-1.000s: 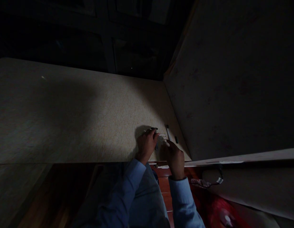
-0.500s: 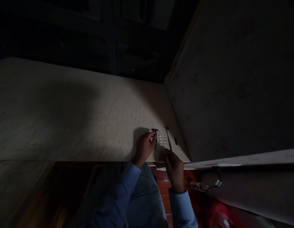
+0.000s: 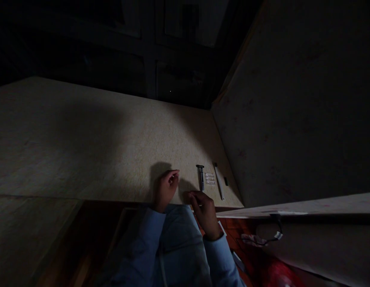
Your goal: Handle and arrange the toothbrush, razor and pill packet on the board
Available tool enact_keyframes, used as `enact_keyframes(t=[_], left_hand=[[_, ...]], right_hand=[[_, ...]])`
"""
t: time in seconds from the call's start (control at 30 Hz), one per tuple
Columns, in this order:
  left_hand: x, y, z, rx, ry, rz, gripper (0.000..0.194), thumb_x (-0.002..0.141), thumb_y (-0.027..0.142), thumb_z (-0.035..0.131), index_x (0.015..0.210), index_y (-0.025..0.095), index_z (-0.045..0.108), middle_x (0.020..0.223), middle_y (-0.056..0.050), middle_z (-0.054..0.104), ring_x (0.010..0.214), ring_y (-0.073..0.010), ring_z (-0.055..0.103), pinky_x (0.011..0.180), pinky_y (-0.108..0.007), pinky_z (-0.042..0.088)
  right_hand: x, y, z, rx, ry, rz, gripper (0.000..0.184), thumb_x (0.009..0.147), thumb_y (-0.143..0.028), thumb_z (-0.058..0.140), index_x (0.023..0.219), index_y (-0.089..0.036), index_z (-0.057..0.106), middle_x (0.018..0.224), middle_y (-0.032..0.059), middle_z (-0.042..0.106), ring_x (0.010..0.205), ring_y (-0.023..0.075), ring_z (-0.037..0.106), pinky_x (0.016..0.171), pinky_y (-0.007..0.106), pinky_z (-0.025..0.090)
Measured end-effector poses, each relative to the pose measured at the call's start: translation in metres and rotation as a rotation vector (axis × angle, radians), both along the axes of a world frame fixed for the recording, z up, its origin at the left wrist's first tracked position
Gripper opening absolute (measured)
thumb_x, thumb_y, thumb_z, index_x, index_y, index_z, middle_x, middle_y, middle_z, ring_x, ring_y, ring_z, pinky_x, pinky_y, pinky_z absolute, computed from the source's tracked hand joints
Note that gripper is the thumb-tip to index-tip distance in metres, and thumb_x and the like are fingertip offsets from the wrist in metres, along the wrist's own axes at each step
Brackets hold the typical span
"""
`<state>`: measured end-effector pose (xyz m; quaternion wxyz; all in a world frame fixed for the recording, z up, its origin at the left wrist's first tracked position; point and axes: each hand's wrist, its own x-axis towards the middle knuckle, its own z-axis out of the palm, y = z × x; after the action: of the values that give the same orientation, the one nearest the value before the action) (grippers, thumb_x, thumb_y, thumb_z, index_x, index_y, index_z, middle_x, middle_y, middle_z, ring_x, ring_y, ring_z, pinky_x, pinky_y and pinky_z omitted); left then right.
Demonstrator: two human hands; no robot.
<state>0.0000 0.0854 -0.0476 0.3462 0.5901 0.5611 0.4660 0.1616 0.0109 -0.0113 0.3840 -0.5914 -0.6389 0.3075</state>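
Both hands have drawn left, away from the razor. The left hand (image 3: 167, 189) is over the near edge of the counter (image 3: 137, 139), fingers bent forward, thumb and forefinger parted. The right hand (image 3: 205, 209), lower and nearer, angles far-left with curled fingers; whether it grips anything I cannot tell. The razor (image 3: 201, 177) lies just left of the clear pieces (image 3: 210, 178).

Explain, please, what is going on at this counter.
A person's left hand and right hand are near the front edge of the counter, neither visibly holding anything. Nearer the wall, a razor, a clear plastic piece, what looks like a toothbrush and a small dark piece lie side by side.
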Motion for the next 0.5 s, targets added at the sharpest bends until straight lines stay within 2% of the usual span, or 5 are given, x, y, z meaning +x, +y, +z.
enact_keyframes(t=[0.13,0.3,0.4,0.5], left_hand=[[-0.029,0.006,-0.002,0.002,0.001,0.157,0.025,0.089,0.027,0.053,0.102,0.019,0.073,0.101,-0.009,0.078,0.087,-0.0192,0.073,0.082,-0.03,0.058],[-0.036,0.004,-0.002,-0.004,-0.051,0.139,0.026,0.088,0.03,0.053,0.1,0.019,0.073,0.099,-0.008,0.078,0.089,-0.0194,0.074,0.082,-0.03,0.058],[-0.034,0.004,-0.001,0.003,-0.062,0.123,0.026,0.087,0.031,0.054,0.097,0.019,0.073,0.098,-0.008,0.079,0.088,-0.0195,0.073,0.082,-0.03,0.058],[-0.034,0.005,-0.003,0.005,-0.09,0.127,0.026,0.087,0.032,0.054,0.096,0.019,0.074,0.097,-0.008,0.079,0.088,-0.0196,0.073,0.082,-0.03,0.057]], right_hand=[[-0.014,0.007,0.0,0.001,0.023,0.046,0.03,0.099,-0.037,0.053,0.097,-0.02,0.078,0.095,0.0089,0.079,0.089,0.0213,0.074,0.079,0.029,0.055],[-0.026,0.014,-0.014,-0.005,-0.003,0.022,0.03,0.099,-0.037,0.053,0.096,-0.02,0.077,0.094,0.008,0.079,0.089,0.0214,0.073,0.079,0.03,0.054],[-0.032,0.016,-0.029,0.107,-0.098,-0.077,0.03,0.1,-0.033,0.05,0.095,-0.019,0.077,0.091,0.0084,0.079,0.086,0.0213,0.072,0.077,0.03,0.053],[-0.037,0.016,-0.044,0.294,-0.306,-0.126,0.03,0.1,-0.029,0.05,0.091,-0.017,0.076,0.083,0.0089,0.077,0.078,0.0212,0.07,0.073,0.031,0.049]])
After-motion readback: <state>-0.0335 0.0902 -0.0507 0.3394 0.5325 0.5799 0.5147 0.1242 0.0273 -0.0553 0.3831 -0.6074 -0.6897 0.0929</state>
